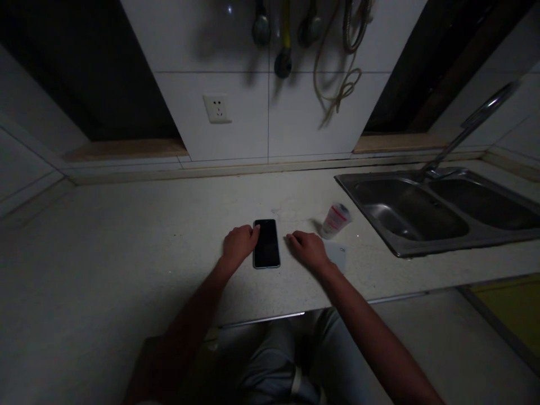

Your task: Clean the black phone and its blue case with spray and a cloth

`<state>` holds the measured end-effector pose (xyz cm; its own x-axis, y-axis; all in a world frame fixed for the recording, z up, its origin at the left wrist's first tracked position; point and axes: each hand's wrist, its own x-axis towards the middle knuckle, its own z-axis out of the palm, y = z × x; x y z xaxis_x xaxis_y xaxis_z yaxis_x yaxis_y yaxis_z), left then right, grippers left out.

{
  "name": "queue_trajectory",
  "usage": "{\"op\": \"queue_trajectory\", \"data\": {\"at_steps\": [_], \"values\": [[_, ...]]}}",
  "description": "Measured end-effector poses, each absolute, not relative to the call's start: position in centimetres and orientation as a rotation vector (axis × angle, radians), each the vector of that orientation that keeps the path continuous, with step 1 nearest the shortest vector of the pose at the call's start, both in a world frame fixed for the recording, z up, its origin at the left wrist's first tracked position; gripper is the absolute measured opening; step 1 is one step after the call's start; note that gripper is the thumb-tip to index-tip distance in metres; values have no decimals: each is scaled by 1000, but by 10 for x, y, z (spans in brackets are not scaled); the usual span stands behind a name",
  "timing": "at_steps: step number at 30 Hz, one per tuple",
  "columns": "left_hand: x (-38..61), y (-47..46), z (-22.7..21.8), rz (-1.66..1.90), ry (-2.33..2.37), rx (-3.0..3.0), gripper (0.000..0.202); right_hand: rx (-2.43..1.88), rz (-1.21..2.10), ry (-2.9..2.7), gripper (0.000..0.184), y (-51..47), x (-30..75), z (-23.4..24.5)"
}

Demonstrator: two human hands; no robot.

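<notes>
A dark-screened smartphone (266, 243) lies flat on the pale countertop (169, 253), screen up. Along its left side rests my left hand (240, 243), fingers curled in, its thumb reaching the phone's upper left edge. My right hand (309, 247) lies on the counter to the right of the phone, apart from it, with the fingers folded in and nothing visible in them. Just beyond that hand a clear plastic cup (336, 220) with red and white markings stands, seeming tilted by the lens. A thin light-grey flat piece (337, 255), possibly a phone case, lies partly hidden by my right wrist.
On the right is a double steel sink (405, 211) with a tall faucet (468, 132). The tiled wall carries a power socket (217, 108), pipe fittings (283, 63) and a hanging tied cord (340, 93). The counter's front edge (265, 319) runs above my legs. Light is dim.
</notes>
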<state>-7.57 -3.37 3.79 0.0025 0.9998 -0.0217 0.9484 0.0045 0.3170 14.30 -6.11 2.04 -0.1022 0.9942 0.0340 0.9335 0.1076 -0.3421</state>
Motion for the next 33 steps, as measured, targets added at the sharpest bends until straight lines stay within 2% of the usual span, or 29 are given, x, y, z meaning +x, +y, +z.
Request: {"op": "queue_trajectory", "data": {"at_steps": [12, 18, 21, 24, 28, 30, 33], "values": [[-73, -27, 33, 305, 2045, 1994, 51, -1769, 369, -2312, 41, -71, 121, 30], [-58, -37, 34, 214, 2090, 2127, 47, -1696, 405, -2272, 40, -74, 117, 28], [-48, -42, 34, 236, 2122, 2152, 52, -1619, 475, -2195, 36, -74, 115, 24], [-45, -42, 34, 263, 2104, 2107, 54, -1440, 691, -1989, 38, -69, 108, 17], [-55, -34, 29, 406, 2055, 2026, 52, -1156, 1210, -1572, 51, -52, 98, 1], [-61, -27, 24, 593, 1994, 1926, 47, -1072, 1450, -1286, 59, -43, 96, -5], [-63, -16, 15, 1022, 1719, 1615, 32, -949, 1601, -957, 56, -36, 99, -6]]}}
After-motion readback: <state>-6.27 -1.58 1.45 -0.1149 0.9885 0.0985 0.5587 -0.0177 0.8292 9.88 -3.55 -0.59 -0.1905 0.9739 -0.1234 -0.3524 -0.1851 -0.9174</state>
